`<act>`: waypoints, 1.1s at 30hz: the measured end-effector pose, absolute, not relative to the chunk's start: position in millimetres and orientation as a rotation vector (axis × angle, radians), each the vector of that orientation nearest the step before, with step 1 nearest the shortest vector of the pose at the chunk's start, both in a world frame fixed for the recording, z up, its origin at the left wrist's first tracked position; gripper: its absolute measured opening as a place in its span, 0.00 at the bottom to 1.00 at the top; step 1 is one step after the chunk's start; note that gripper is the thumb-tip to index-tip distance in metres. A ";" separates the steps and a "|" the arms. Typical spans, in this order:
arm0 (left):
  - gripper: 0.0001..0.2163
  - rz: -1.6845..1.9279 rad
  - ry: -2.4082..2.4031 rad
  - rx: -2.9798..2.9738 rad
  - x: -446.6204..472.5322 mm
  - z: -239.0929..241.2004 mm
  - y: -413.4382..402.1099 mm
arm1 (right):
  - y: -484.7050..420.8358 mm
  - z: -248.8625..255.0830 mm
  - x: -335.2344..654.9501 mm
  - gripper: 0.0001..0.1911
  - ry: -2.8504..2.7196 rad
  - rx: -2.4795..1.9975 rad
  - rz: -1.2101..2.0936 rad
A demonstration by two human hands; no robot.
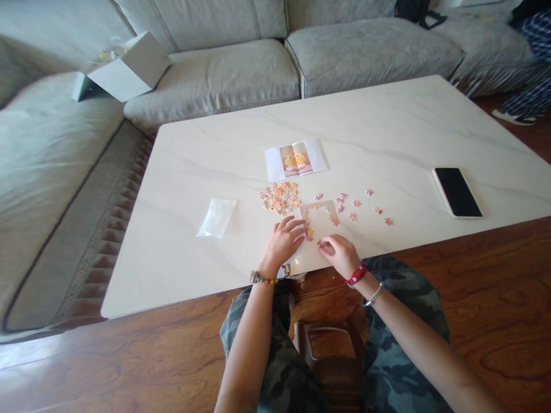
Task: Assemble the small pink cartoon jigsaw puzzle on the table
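Observation:
My left hand [284,242] rests on the white table [387,132] near its front edge, fingers curled and laid beside the left side of a partly built puzzle frame [319,211]. My right hand [341,254] is just right of it, fingers pinched on a small puzzle piece [323,244] below the frame. A heap of loose pieces [279,198] lies above my left hand. Several single pieces [359,207] are scattered to the right of the frame.
A picture leaflet [296,160] lies beyond the heap. An empty clear bag [217,217] sits to the left, a black phone [457,192] to the right. A grey sofa [224,74] wraps the table, with a white box [129,67] on it. Another person's legs [527,97] show at far right.

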State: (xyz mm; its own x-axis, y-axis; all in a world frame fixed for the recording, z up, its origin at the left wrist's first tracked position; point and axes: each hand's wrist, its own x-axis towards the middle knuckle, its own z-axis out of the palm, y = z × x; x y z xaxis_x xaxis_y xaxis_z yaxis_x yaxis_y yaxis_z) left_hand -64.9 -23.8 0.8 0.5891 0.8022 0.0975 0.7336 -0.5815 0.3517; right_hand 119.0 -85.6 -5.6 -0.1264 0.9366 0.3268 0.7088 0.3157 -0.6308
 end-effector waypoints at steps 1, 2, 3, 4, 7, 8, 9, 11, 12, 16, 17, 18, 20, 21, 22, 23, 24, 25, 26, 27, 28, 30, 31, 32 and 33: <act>0.13 0.356 1.262 2.544 -65.3 0.8 -24.8 | -85.2 -5.7 116.6 0.02 -1.892 -1.451 0.441; 0.13 0.354 1.262 2.543 -65.7 0.6 -25.6 | -84.7 -6.2 115.4 0.03 -1.879 -1.444 0.462; 0.13 0.350 1.262 2.541 -66.1 0.3 -26.1 | -84.1 -6.9 115.3 0.03 -1.861 -1.437 0.482; 0.13 0.347 1.263 2.540 -66.3 -0.2 -26.4 | -83.7 -8.0 116.1 0.04 -1.842 -1.431 0.500; 0.14 0.348 1.271 2.535 -66.2 -1.5 -26.2 | -83.6 -12.2 122.3 0.06 -1.805 -1.423 0.543; 0.14 0.353 1.273 2.535 -65.7 -1.8 -25.9 | -84.0 -13.5 124.6 0.06 -1.803 -1.422 0.553; 0.14 0.359 1.273 2.535 -65.1 -2.2 -25.7 | -84.5 -14.7 126.6 0.07 -1.806 -1.419 0.562; 0.14 0.364 1.263 2.536 -63.5 -2.9 -25.4 | -85.4 -16.0 128.8 0.07 -1.816 -1.415 0.577; 0.14 0.365 1.258 2.536 -62.8 -3.2 -25.4 | -85.6 -15.9 128.7 0.07 -1.824 -1.413 0.586; 0.13 0.368 1.252 2.526 -61.7 -4.9 -26.0 | -84.0 -12.7 121.1 0.07 -1.860 -1.378 0.632; 0.13 0.371 1.251 2.526 -61.8 -5.1 -26.2 | -83.0 -11.7 118.4 0.07 -1.868 -1.367 0.642; 0.14 0.372 1.250 2.526 -62.1 -5.1 -26.2 | -82.0 -10.9 115.8 0.06 -1.873 -1.356 0.649; 0.14 0.374 1.248 2.525 -62.5 -4.7 -26.2 | -80.1 -10.0 112.2 0.06 -1.882 -1.336 0.656; 0.13 0.373 1.248 2.523 -62.5 -4.4 -26.1 | -79.4 -9.8 111.4 0.06 -1.885 -1.329 0.659; 0.13 0.371 1.248 2.521 -62.5 -3.9 -26.0 | -78.9 -9.6 111.4 0.06 -1.884 -1.327 0.659; 0.13 0.368 1.249 2.519 -62.3 -3.4 -25.9 | -78.6 -9.5 111.9 0.06 -1.881 -1.328 0.660; 0.13 0.365 1.250 2.518 -62.1 -3.0 -25.7 | -78.5 -9.4 113.1 0.06 -1.876 -1.331 0.667; 0.13 0.363 1.252 2.517 -61.9 -2.7 -25.6 | -78.5 -9.2 114.5 0.06 -1.867 -1.337 0.678; 0.13 0.360 1.255 2.517 -61.7 -2.4 -25.5 | -78.5 -9.0 116.0 0.06 -1.848 -1.344 0.699; 0.13 0.358 1.259 2.516 -61.6 -2.3 -25.5 | -78.4 -8.8 117.5 0.07 -1.819 -1.348 0.732; 0.13 0.356 1.263 2.515 -61.6 -2.4 -25.5 | -78.3 -8.7 118.7 0.07 -1.782 -1.349 0.777; 0.13 0.354 1.271 2.513 -61.8 -2.8 -25.7 | -77.5 -8.9 120.2 0.09 -1.689 -1.346 0.887; 0.13 0.354 1.274 2.512 -62.1 -3.1 -25.8 | -77.0 -9.2 120.4 0.09 -1.638 -1.344 0.941; 0.13 0.352 1.275 2.512 -62.4 -3.4 -25.9 | -76.5 -9.7 120.5 0.09 -1.586 -1.347 0.983; 0.14 0.352 1.275 2.513 -62.7 -3.7 -25.8 | -76.0 -10.3 120.4 0.07 -1.533 -1.357 1.009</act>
State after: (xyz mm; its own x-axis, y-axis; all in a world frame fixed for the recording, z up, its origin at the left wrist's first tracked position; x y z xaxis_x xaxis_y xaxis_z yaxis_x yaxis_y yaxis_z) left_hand -62.7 -25.8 -3.7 0.5758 0.8136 0.0807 0.7400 -0.5605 0.3718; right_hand 120.4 -76.0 -10.3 -0.0690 0.9949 0.0742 0.3249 0.0927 -0.9412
